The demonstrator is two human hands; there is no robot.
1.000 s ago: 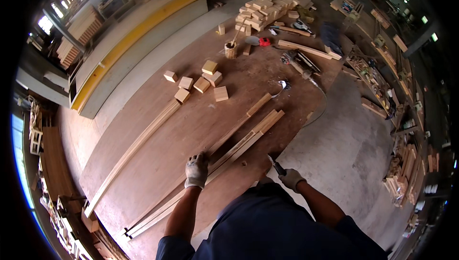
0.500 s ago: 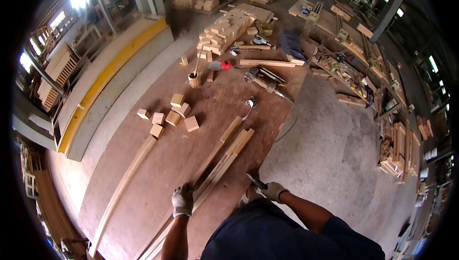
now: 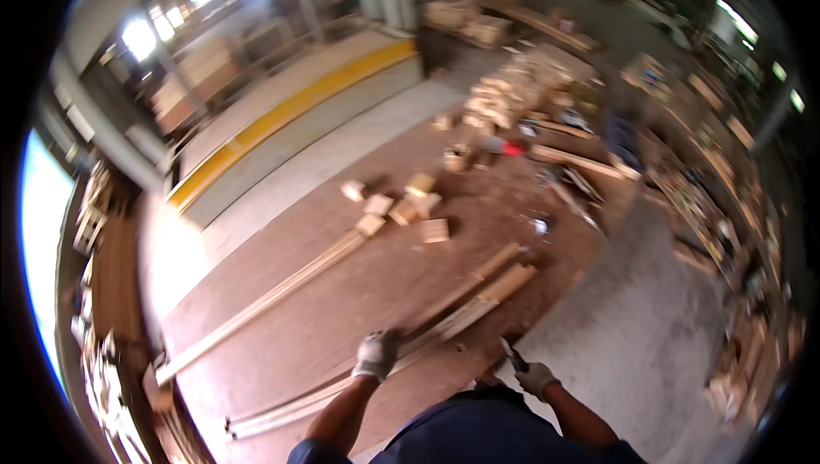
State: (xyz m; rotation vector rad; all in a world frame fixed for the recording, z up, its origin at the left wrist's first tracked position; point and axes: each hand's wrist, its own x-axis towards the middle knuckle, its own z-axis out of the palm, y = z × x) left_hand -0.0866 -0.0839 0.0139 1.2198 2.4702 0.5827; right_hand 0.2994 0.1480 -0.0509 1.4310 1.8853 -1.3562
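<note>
My left hand (image 3: 376, 356), in a pale work glove, is curled over a narrow wooden strip (image 3: 494, 263) on the brown tabletop. Beside that strip lie longer light-wood strips (image 3: 478, 306), running from the lower left toward the upper right. My gloved right hand (image 3: 535, 379) is closed round a black-handled tool (image 3: 512, 355) with a thin metal end, by the table's near right edge. Its exact kind is blurred. The tool's tip points up and left, apart from the strips.
Several wooden blocks (image 3: 403, 210) sit mid-table, near a long strip (image 3: 265, 306). Farther back are a pile of wood pieces (image 3: 500, 97), a small container (image 3: 456, 157) and a power tool (image 3: 568, 186). A yellow-edged platform (image 3: 290, 114) stands left; a cluttered bench (image 3: 700, 199) stands right.
The view has swung left, so the table's things appear farther right and the strips' lower-left ends now show. My hands keep about the same places by the strips; the picture is blurred.
</note>
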